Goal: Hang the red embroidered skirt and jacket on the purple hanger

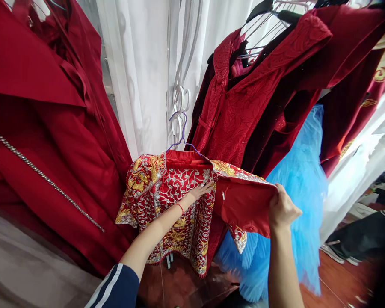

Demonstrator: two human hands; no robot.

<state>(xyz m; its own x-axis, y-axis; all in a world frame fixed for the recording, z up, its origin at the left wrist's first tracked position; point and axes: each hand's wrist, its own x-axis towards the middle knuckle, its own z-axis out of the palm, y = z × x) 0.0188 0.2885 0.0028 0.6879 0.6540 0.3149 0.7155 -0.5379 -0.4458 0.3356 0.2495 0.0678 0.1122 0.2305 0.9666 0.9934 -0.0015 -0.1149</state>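
Observation:
A short red jacket (179, 222) with gold and silver embroidery hangs on a thin purple wire hanger (183, 136). My left hand (202, 190) lies across the upper front of the jacket, fingers stretched out and touching the embroidery; a ring and a thin red wrist cord show. On the other side, my right hand (284, 207) is closed on an edge of the jacket and holds that panel out to the right. Its plain red lining (247, 203) faces me, with a small white tag on it. My right fingertips are partly hidden.
Large red garments (51, 137) hang at left. White rings (179, 98) hold the hanger before a white curtain (144, 64). Dark red patterned clothes (244, 111) and a blue tulle skirt (295, 184) hang at right. Another person's legs (362, 235) show at far right.

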